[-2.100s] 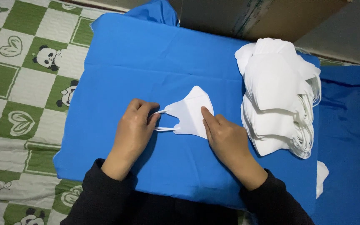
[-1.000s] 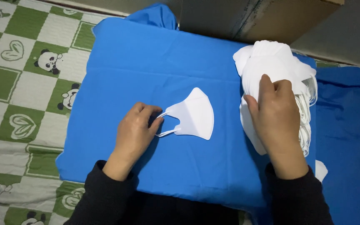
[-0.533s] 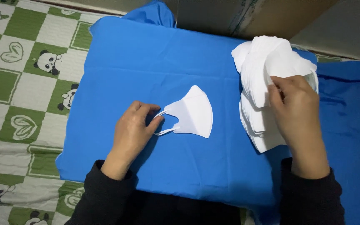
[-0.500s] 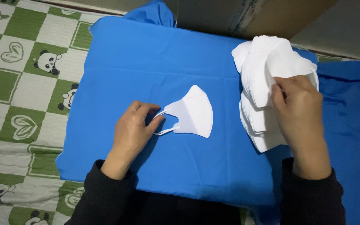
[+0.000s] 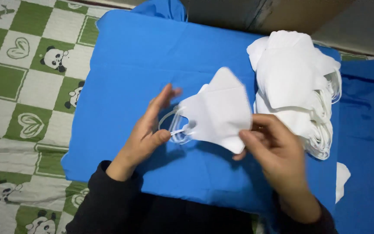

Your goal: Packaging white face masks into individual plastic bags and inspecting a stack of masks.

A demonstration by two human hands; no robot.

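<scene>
Nearest the camera, two dark sleeves [image 5: 122, 203] enter from the bottom edge. The left hand [image 5: 146, 130] is lifted above the blue cloth [image 5: 143, 56], fingers spread and half open, with the thumb pressed against the ear loops [image 5: 174, 128] of a white face mask [image 5: 217, 112]. The right hand [image 5: 278, 156] is closed in a pinch on the lower right corner of the same mask.

Change of state: half a second earlier a single mask lay flat on the blue cloth under the left fingertips, while the right hand was at the pile of masks [image 5: 299, 86]. Now the right hand has come back to the centre, and the mask is raised off the cloth and held between both hands. A second white edge shows behind the front mask, so two masks appear to be held together; the blur does not allow this to be confirmed.

Meaning for the work: the right hand seems to have brought a fresh mask from the pile and set it against the one already on the cloth. The work appears to be the aligning of masks, one onto another.

Further out, the pile of masks rests on the right part of the blue cloth, loops hanging at its right side. A small white piece [image 5: 342, 180] lies near the cloth's right edge. To the left, a green and white checked sheet [image 5: 22, 86] with panda figures lies under the cloth. A brown cardboard box [image 5: 291, 15] stands at the far edge.
</scene>
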